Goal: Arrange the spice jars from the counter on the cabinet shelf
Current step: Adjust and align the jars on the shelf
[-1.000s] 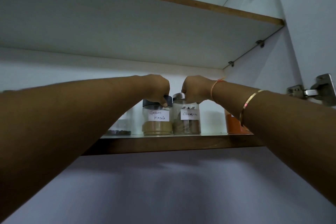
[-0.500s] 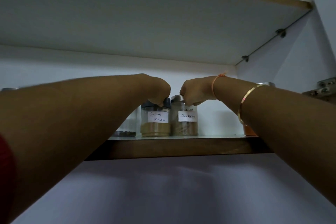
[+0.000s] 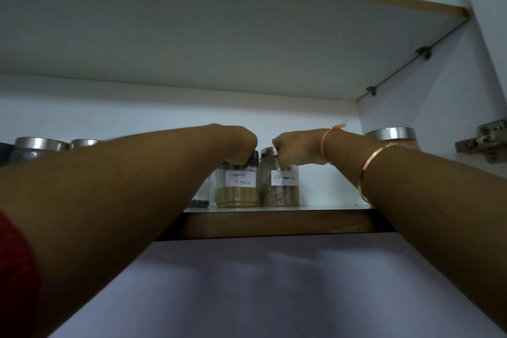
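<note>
Two labelled jars stand upright, side by side, near the front edge of the shelf point(image 3: 274, 223): the garam masala jar point(image 3: 237, 186), with the cinnamon jar point(image 3: 279, 191) at its 3 o'clock. The left hand point(image 3: 238, 145) is curled down over the garam masala jar's dark lid and the right hand point(image 3: 296, 148) over the cinnamon jar's steel lid; both appear to grip, though the fingertips are mostly hidden. A steel-lidded jar point(image 3: 392, 136) sits farther out at 3 o'clock, partly behind the right forearm.
</note>
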